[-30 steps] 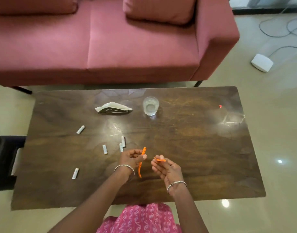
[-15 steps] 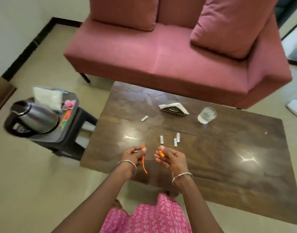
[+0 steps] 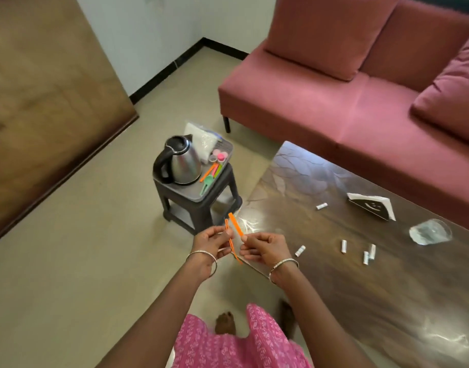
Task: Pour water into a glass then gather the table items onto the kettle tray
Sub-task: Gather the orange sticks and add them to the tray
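The left hand [image 3: 211, 243] and right hand [image 3: 266, 248] each pinch an orange stick [image 3: 235, 224] above the table [image 3: 334, 288] corner. The glass [image 3: 429, 231] on the table appears filled, so gathering seems under way. Next, both sticks need carrying to the kettle tray [image 3: 184, 192].

No words, brand names or numbers can be read. A white smiling-face mark is shown on the dark front of the napkin holder [image 3: 371, 208] on the table [image 3: 334, 301]. Faint print is carried by the small white sachets [image 3: 343, 246] and by the clear bag [image 3: 201, 139] behind the kettle [image 3: 185, 163], but it is too small and blurred to be made out.
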Tool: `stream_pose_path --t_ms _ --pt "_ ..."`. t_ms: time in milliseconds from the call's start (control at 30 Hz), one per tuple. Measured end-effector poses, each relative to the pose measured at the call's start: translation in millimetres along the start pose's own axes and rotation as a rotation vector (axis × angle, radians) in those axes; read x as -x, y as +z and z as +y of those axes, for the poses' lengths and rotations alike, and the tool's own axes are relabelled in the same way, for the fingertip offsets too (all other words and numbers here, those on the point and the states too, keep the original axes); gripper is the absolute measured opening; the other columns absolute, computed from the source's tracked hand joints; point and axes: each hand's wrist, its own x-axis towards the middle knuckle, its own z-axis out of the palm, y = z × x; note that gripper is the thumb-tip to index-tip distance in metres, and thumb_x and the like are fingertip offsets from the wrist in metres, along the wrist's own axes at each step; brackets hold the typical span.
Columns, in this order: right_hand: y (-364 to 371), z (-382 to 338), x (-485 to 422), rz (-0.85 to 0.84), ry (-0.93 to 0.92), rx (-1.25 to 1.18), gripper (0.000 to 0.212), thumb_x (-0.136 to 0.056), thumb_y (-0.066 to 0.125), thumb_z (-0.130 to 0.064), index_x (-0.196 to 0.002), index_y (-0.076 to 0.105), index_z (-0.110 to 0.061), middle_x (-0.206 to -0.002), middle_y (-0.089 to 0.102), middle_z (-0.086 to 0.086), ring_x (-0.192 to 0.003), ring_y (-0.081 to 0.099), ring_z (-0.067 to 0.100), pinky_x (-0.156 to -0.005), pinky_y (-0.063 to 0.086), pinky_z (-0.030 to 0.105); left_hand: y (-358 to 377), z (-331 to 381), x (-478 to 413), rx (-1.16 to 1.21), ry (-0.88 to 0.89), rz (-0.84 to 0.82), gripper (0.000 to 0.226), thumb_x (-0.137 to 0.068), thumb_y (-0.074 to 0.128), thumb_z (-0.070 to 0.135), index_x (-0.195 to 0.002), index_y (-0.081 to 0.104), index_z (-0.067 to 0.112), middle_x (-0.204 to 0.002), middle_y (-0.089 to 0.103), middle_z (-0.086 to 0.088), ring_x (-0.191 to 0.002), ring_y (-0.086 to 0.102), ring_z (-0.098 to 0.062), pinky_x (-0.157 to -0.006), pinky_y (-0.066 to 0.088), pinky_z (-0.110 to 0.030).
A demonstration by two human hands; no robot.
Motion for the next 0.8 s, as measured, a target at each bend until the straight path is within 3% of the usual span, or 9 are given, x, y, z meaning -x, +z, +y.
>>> stream_pose_path --t_ms 133,233,333,500,600,700,800 --pt "44.6 4.9 -13.7 0.035 -0.057 0.24 0.009 -0.082 0.076 -0.013 -0.076 0.075 -0.006 -0.054 0.057 0.006 -0.04 0.046 0.012 -0.045 0.038 0.022 -36.0 10.4 -2.7 0.075 -0.002 0.026 0.016 -0.086 0.07 0.016 -0.098 0.066 0.007 -0.084 0.071 -0.01 -0.071 0.061 -0.016 -0.056 0.055 -0.02" --pt "70.8 5.0 -24.4 0.032 -0.079 0.364 0.011 -0.077 0.082 -0.02 -0.068 0.077 -0.015 -0.054 0.061 -0.001 -0.049 0.048 0.012 -0.057 0.041 0.028 -54.8 20.3 -8.2 0.153 -0.008 0.068 0.015 -0.085 0.071 0.015 -0.096 0.066 0.006 -0.087 0.068 -0.016 -0.075 0.06 -0.021 -0.058 0.057 -0.022" --pt "89.1 1.4 -40.5 -0.016 -0.078 0.447 0.016 -0.076 0.083 -0.021 -0.061 0.076 -0.021 -0.049 0.059 -0.01 -0.048 0.045 0.007 -0.057 0.04 0.025 -70.2 29.9 -16.7 0.192 -0.016 0.102 0.018 -0.085 0.071 0.013 -0.099 0.064 0.004 -0.087 0.068 -0.015 -0.074 0.06 -0.021 -0.06 0.058 -0.024" --pt "120.1 -7.2 -71.3 -0.106 -0.072 0.589 0.018 -0.077 0.081 -0.023 -0.061 0.074 -0.024 -0.06 0.068 -0.002 -0.057 0.059 0.014 -0.054 0.044 0.025 -93.1 46.7 -40.7 0.185 -0.018 0.149 0.015 -0.086 0.068 0.008 -0.1 0.064 0.003 -0.073 0.07 -0.007 -0.055 0.064 -0.01 -0.057 0.056 -0.022" --pt "138.2 -16.9 -94.4 -0.124 -0.068 0.662 0.015 -0.077 0.08 -0.026 -0.063 0.075 -0.025 -0.07 0.074 0.002 -0.063 0.065 0.013 -0.052 0.045 0.022 -102.5 63.5 -63.7 0.149 -0.005 0.171 0.013 -0.087 0.067 0.007 -0.099 0.065 0.002 -0.076 0.067 -0.012 -0.055 0.063 -0.014 -0.052 0.056 -0.023" --pt "155.4 -27.2 -121.3 -0.092 -0.087 0.721 0.014 -0.071 0.085 -0.03 -0.069 0.074 -0.022 -0.074 0.075 0.003 -0.064 0.067 0.014 -0.052 0.046 0.019 -108.5 79.5 -95.0 0.094 -0.016 0.196 0.01 -0.086 0.067 0.005 -0.095 0.064 0.001 -0.066 0.064 -0.011 -0.047 0.058 -0.013 -0.05 0.055 -0.025" --pt "169.0 -37.1 -152.8 -0.05 -0.093 0.826 0.018 -0.069 0.086 -0.033 -0.076 0.075 -0.02 -0.07 0.074 -0.003 -0.064 0.068 0.007 -0.056 0.047 0.016 -110.7 94.4 -134.0 0.025 -0.032 0.207 0.007 -0.085 0.069 0.006 -0.09 0.064 0.004 -0.066 0.064 -0.009 -0.056 0.057 -0.018 -0.055 0.055 -0.028"
